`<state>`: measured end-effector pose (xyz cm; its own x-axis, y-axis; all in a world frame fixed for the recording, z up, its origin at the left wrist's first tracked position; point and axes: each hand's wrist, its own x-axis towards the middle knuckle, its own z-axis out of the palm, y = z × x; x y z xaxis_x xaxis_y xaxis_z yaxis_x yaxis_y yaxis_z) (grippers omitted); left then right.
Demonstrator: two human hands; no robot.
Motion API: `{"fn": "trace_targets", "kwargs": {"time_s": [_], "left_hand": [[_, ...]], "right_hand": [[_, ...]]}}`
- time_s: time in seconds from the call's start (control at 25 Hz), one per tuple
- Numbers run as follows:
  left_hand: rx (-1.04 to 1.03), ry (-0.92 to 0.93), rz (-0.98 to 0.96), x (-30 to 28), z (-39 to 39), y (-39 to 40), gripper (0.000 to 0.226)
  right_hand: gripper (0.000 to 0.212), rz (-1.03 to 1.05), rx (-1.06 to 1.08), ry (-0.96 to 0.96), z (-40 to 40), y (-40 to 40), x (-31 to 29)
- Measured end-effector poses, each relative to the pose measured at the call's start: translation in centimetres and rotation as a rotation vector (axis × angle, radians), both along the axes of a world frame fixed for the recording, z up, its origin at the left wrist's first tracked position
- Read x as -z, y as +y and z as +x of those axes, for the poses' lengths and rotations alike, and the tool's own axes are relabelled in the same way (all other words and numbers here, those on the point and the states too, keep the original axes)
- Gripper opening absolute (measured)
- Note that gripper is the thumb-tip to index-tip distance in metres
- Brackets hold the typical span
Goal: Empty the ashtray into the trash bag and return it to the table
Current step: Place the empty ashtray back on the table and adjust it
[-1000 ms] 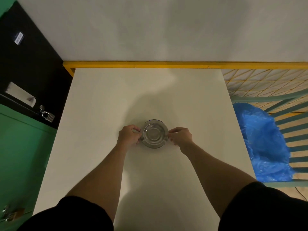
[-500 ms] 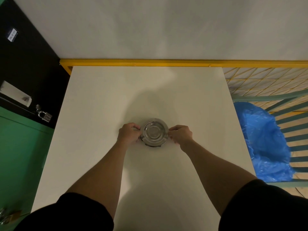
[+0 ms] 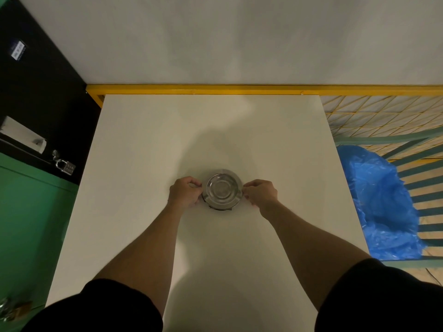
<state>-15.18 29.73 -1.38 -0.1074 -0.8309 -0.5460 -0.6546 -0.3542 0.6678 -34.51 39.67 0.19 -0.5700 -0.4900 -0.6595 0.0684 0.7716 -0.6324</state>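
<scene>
A: The ashtray (image 3: 224,189), a round metal dish, sits at the middle of the white table (image 3: 143,140) between a person's two hands, each pinching an opposite edge of its rim.

B: How do the hands stand?

A: The left hand (image 3: 184,194) curls narrow, fingertips closed on the left rim; the right hand (image 3: 260,192) does the same on the right rim. Both forearms reach in from black sleeves at the bottom of the view.

B: Is the dish off the table?

A: It cannot be told for certain. A dark edge shows beneath its near side, which may be a shadow or a slight lift. What it holds is also unclear; the bowl looks shiny and bare from above.

B: Where must it go?

A: The blue trash bag (image 3: 383,200) hangs open just beyond the table's right edge, lined into a green slatted frame (image 3: 426,188). It lies well apart from the dish.

B: What does the step call for?

A: By the look of it, a level carry. The rim is thin and smooth, so even pressure from both sides should keep it from slipping. The dish is best kept flat until it is over the bag's mouth, then tipped away from the body, so that any ash falls inside and not on the tabletop.
</scene>
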Motion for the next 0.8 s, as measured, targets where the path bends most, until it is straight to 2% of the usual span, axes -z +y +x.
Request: {"fn": "trace_targets", "kwargs": {"time_s": [0.8], "left_hand": [[-0.026,0.011,0.021,0.36,-0.04,-0.02,0.013]], "right_hand": [[0.014,-0.013,-0.002,0.008,-0.06,0.09,0.55]]}}
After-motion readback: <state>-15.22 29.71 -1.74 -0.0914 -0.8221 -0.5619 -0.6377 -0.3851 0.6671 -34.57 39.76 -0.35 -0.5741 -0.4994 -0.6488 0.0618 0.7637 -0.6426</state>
